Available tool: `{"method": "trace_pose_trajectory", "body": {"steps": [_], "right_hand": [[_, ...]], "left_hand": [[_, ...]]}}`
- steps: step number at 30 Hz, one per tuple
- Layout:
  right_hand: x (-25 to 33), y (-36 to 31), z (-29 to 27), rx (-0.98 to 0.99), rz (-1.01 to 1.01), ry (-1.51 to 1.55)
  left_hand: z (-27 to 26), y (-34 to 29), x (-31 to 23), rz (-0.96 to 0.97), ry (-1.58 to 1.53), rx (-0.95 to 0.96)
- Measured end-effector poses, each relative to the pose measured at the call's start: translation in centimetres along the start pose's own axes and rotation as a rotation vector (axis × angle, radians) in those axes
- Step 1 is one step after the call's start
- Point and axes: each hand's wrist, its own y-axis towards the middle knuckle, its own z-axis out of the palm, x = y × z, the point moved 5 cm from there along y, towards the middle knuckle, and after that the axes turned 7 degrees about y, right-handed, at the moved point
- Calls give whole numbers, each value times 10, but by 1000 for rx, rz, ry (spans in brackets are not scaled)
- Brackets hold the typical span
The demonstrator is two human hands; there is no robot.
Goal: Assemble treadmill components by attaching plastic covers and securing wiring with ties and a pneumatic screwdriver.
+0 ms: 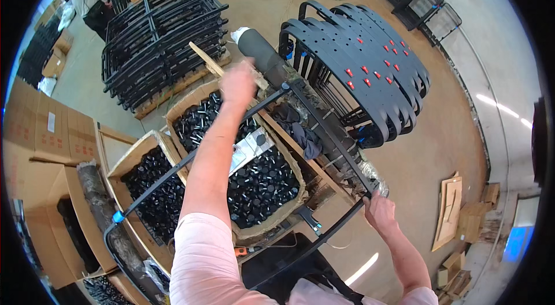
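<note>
A black tubular metal frame (329,131) lies slanted in front of me, with a blue clip (118,216) at its left corner. My right hand (380,211) is closed around its right corner. Stretched out over the far end of the bench, my left hand (238,82) is blurred by motion. Its fingers look curled; what they hold, if anything, I cannot make out. Under my left arm stands a cardboard box (300,186) full of black threaded feet (263,189), with a white paper (251,149) on top. A second box (115,167) of black parts sits to its left.
Stacked black frames (156,39) stand far left. Curved black panels (370,62) with red pieces are piled at the right. A wooden plank (205,58) juts out near my left hand. A dark wrapped roll (257,51) lies behind the frame. Another person (89,2) stands far left.
</note>
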Motion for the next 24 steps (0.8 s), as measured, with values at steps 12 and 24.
{"method": "trace_pose_trajectory", "body": {"steps": [12,24], "right_hand": [[-8,-3,2,-57,-32,48],[-14,-2,3,-86,-41,72]], "left_hand": [[-6,-19,-83,91,18,1],[9,0,-117,55,152,408]]}}
